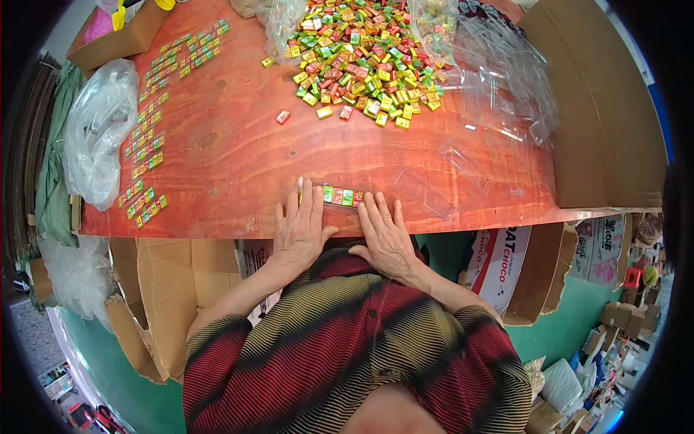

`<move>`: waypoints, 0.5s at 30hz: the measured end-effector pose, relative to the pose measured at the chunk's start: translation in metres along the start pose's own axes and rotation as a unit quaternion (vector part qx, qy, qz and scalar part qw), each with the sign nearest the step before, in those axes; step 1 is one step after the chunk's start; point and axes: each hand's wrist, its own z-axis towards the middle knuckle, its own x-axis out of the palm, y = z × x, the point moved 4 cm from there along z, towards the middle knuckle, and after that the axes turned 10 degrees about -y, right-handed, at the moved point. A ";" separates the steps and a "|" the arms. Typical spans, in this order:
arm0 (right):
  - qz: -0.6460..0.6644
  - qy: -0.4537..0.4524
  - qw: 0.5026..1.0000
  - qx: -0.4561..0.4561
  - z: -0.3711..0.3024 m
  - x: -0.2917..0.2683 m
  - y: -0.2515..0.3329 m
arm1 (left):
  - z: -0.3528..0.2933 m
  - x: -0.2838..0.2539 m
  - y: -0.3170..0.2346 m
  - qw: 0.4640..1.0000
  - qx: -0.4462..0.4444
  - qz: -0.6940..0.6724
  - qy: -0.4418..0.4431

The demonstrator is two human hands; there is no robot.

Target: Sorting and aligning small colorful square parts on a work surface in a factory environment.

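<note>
A short row of small square wrapped candies [341, 196], green, red and yellow, lies at the near edge of the red-brown wooden table [238, 145]. My left hand [300, 226] rests flat with its fingertips at the row's left end. My right hand [384, 233] lies flat with its fingers at the row's right end. Both hands press the row between them, fingers extended. A big loose heap of the same candies [365, 58] sits at the far middle of the table.
Several finished candy rows [148, 152] line the table's left side. Clear plastic sleeves [499, 79] pile at the far right beside a large cardboard box [600, 108]. A plastic bag [97, 130] hangs at the left edge; open cartons [166, 289] stand under the table.
</note>
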 end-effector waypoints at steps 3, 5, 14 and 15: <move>0.000 0.014 1.000 -0.021 0.005 0.000 -0.001 | -0.002 0.006 0.008 0.998 -0.037 -0.040 0.022; -0.004 0.014 1.000 -0.023 0.007 -0.001 0.000 | 0.002 0.006 0.012 0.996 -0.042 -0.072 0.019; 0.036 -0.008 0.999 -0.028 0.023 0.003 -0.004 | 0.005 0.007 0.033 0.976 -0.106 -0.189 -0.037; 0.032 -0.006 0.999 -0.023 0.022 0.005 -0.004 | 0.006 0.007 0.031 0.985 -0.098 -0.144 -0.003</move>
